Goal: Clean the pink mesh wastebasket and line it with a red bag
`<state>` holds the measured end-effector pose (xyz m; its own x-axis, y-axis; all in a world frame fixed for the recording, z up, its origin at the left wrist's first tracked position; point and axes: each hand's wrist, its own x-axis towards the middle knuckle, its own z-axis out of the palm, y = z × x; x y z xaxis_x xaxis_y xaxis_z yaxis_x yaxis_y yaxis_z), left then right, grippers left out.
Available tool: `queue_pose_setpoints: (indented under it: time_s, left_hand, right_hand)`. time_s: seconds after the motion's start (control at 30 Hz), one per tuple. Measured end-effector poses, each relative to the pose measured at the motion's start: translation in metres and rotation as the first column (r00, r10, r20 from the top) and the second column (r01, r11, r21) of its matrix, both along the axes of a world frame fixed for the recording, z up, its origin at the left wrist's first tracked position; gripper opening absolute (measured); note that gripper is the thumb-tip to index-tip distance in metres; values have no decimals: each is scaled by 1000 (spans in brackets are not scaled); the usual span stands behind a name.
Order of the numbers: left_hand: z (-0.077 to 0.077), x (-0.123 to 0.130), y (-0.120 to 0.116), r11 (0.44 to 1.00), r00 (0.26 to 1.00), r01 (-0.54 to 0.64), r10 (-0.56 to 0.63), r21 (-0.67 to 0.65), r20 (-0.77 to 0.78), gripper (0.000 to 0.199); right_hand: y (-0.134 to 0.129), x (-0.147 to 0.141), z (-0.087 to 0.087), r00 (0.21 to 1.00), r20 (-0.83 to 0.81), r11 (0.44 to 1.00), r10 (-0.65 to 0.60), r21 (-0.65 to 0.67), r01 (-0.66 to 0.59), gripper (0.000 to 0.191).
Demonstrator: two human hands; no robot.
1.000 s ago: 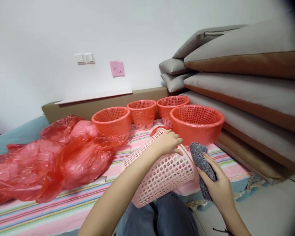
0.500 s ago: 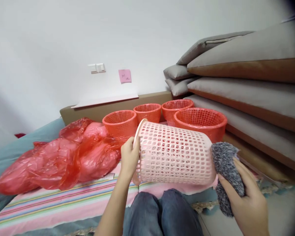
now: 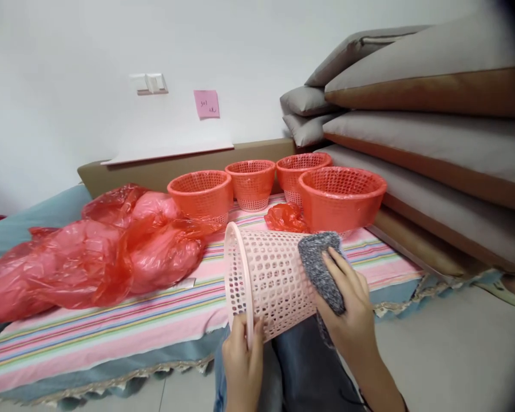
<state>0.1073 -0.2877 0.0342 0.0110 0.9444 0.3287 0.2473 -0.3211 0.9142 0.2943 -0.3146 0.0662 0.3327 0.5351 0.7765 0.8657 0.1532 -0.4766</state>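
Pale wall (image 3: 244, 51) at the back of the head view, bearing a white switch plate (image 3: 149, 84) and a pink note (image 3: 206, 104). Grey-and-brown cushions (image 3: 420, 140) are stacked at right; a striped cloth (image 3: 111, 343) overlies blue fabric (image 3: 197, 349) with a ruffled edge. Four red-covered baskets (image 3: 343, 214) stand upright on the striped cloth, with a crumpled red bag (image 3: 285, 217) among them and the pink basket. Bulging red bags (image 3: 163, 252) lie at left.

In the foreground, the pink basket (image 3: 278, 280) is held on its side over the person's lap (image 3: 300, 366), its open end facing left. The left hand (image 3: 242, 360) pinches the rim from below, thumb and fingers on either side. The right hand (image 3: 352, 315) has its fingers spread over a folded grey cloth (image 3: 320, 266), pressing it against the basket's side near the closed end.
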Motion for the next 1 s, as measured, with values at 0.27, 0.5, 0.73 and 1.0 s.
queue_pose_setpoints:
  time_s: [0.27, 0.5, 0.73, 1.0]
  left_hand:
    - [-3, -17, -10, 983, 984, 176, -175, -47, 31, 75]
    - [32, -12, 1, 983, 980, 143, -124, -115, 155, 65]
    - [14, -28, -1, 985, 989, 144, -140, -96, 50, 54]
    - [17, -31, 0, 961, 954, 267, -253, 69, -162, 64]
  right_hand:
    - [-4, -72, -4, 996, 8, 987, 94, -132, -92, 52]
    - [-9, -89, -7, 970, 5, 961, 244, -136, -241, 55]
    - [-1, -59, -20, 992, -3, 985, 126, -117, -125, 52]
    - [10, -8, -37, 961, -245, 988, -128, -116, 102, 54]
